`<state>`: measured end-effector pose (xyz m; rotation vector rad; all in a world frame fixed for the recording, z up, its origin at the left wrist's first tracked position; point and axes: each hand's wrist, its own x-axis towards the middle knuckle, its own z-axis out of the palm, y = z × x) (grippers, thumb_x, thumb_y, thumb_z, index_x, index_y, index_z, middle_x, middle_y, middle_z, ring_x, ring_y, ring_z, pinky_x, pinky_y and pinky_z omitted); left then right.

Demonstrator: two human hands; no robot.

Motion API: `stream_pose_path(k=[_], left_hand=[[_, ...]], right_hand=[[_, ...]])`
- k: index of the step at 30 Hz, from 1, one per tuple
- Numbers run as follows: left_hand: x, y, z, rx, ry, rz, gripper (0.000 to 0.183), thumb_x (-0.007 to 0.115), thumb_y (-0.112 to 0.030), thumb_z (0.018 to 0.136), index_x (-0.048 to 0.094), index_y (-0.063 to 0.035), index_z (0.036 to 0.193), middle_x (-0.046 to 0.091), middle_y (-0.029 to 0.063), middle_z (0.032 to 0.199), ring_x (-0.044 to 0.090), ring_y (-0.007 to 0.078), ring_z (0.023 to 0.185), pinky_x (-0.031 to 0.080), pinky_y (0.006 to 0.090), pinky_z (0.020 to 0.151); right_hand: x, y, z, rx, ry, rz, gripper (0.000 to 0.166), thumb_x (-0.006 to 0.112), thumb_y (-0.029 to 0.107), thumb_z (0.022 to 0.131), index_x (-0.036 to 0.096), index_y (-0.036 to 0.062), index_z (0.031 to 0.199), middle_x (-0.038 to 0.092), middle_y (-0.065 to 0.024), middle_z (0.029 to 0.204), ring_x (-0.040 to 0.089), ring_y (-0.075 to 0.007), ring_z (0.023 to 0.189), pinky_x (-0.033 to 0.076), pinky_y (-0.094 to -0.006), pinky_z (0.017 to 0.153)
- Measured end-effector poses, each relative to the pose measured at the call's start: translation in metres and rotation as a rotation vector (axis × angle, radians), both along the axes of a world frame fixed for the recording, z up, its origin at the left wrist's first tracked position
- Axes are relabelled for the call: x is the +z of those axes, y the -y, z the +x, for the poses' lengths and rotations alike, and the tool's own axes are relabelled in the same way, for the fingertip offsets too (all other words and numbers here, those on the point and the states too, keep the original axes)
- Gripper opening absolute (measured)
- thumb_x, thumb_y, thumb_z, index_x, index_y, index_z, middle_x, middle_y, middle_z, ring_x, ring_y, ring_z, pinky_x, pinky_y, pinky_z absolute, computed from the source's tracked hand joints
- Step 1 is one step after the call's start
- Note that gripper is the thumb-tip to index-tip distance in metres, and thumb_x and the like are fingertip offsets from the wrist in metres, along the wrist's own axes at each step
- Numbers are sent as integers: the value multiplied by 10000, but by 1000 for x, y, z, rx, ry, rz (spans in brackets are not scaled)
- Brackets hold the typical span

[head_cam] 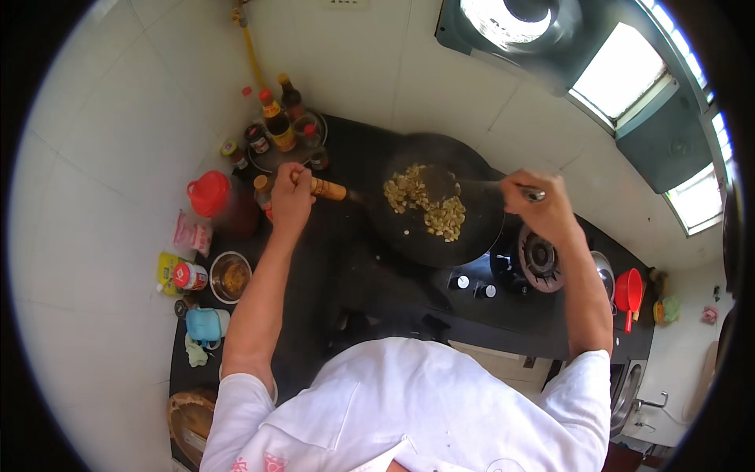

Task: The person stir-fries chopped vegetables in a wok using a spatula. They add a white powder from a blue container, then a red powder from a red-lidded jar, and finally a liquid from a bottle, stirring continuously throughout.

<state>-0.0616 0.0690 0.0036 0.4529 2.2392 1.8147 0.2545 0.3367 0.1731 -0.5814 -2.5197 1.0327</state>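
My left hand [293,196] is closed around the wooden handle [328,189] of a dark wok [407,248], which sits over the stove. At the wok's right side, my right hand [538,202] grips the metal handle of a spatula [481,186]. The spatula's blade lies inside the wok, among small chopped yellowish-green pieces of food [445,218]. These pieces form two joined heaps, and a few stray bits lie apart on the wok's dark surface. The food's exact kind cannot be told.
Sauce bottles [278,124] and jars stand on a round tray at the back left. Down the left side are a red-lidded container [211,194], a metal bowl [231,277] and a blue container [206,324]. A second burner [540,256] and a red ladle [629,292] are to the right.
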Motion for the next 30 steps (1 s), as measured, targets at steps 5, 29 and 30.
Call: stream_pose_path(k=[5, 29, 30], left_hand=[[7, -5, 1, -25, 12, -31, 186, 652, -193, 1037, 606, -47, 1143, 649, 93, 1017, 674, 147, 761, 582, 282, 608], [9, -5, 3, 14, 31, -49, 200, 656, -193, 1027, 602, -48, 1152, 644, 98, 1017, 668, 158, 765, 587, 293, 609], [10, -7, 4, 8, 29, -43, 200, 656, -195, 1027, 603, -47, 1151, 646, 99, 1016, 670, 159, 765, 587, 294, 608]], right_hand=[[-24, -34, -8, 86, -51, 392, 103, 724, 83, 936, 757, 7, 997, 754, -128, 944, 751, -263, 790, 599, -369, 732], [34, 50, 21, 537, 77, 326, 45, 766, 54, 855, 727, 42, 874, 692, -100, 788, 697, -298, 697, 554, -391, 615], [23, 41, 18, 502, 29, 345, 52, 760, 54, 856, 720, 25, 873, 692, -114, 790, 698, -312, 716, 559, -393, 641]])
